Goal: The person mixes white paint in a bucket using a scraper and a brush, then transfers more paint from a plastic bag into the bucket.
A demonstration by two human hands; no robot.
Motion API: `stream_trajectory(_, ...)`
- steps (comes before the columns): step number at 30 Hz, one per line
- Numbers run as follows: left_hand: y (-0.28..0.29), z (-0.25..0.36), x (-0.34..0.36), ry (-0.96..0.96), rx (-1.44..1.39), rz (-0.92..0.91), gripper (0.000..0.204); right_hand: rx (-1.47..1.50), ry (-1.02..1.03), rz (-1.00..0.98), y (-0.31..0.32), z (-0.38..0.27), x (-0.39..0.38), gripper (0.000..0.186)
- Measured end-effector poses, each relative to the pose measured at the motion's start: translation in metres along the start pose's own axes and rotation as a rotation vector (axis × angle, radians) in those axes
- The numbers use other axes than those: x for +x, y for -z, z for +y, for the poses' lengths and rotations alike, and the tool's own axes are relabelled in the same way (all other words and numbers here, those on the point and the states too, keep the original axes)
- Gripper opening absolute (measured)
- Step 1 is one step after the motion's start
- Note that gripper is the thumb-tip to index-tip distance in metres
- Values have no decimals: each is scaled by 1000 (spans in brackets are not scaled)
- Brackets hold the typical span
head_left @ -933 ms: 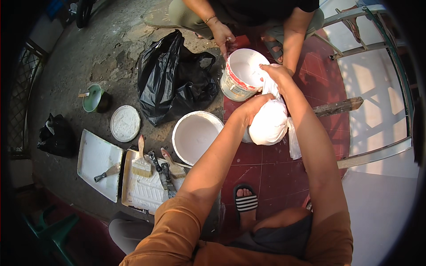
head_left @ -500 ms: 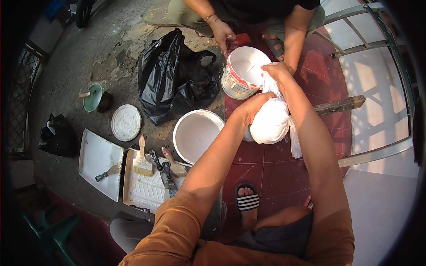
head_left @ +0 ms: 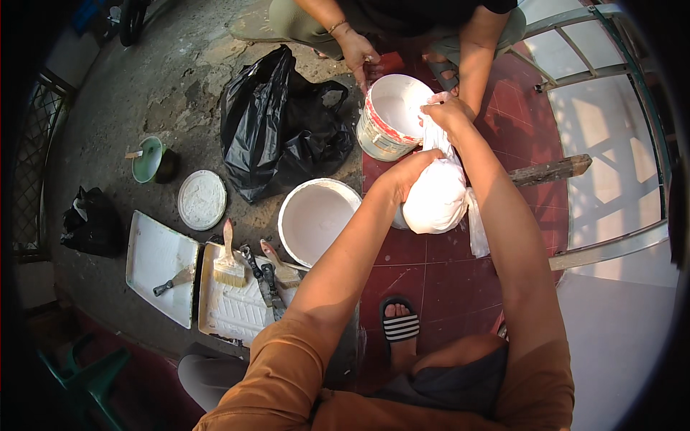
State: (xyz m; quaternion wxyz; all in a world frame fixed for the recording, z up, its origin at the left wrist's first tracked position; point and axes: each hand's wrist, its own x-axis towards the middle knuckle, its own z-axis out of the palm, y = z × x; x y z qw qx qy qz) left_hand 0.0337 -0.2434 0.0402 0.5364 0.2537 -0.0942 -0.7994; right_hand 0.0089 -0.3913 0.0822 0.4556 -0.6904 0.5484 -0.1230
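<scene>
A bulging white plastic bag [head_left: 435, 200] hangs between my arms, its upper part twisted into a narrow neck. My left hand [head_left: 415, 172] is closed around that neck, just above the full part. Farther up, my right hand [head_left: 448, 115] grips the gathered top of the bag beside the rim of a paint-smeared white bucket [head_left: 384, 140] with a red band. The bucket tilts slightly, its pale inside showing. Across from me, a crouching person's hand [head_left: 358, 54] is at the bucket's far left side; their other hand is mostly hidden behind my right hand.
A larger white tub [head_left: 309, 208] stands left of my left forearm. Paint trays [head_left: 154, 251] hold brushes [head_left: 228, 266] and scrapers [head_left: 269, 284]. Beyond lie a white lid [head_left: 202, 200], a green bowl [head_left: 148, 161] and a black plastic bag [head_left: 255, 129]. A ladder [head_left: 618, 244] and wooden piece [head_left: 553, 171] are at right.
My right hand's fingers have shifted slightly at the top of the bag. Both hands keep their grip, and the bucket stays nearly in place.
</scene>
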Motion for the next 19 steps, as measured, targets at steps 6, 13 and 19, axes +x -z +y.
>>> stream_trajectory(6,-7,1,1,14,-10,-18,34,-123,108,-39,6,17,16,41)
stream_trajectory(13,1,-3,1,-9,-47,-20,36,-649,409,2,1,3,-14,55)
stream_trajectory(19,7,-7,7,-61,3,5,39,-723,479,5,0,2,-15,43)
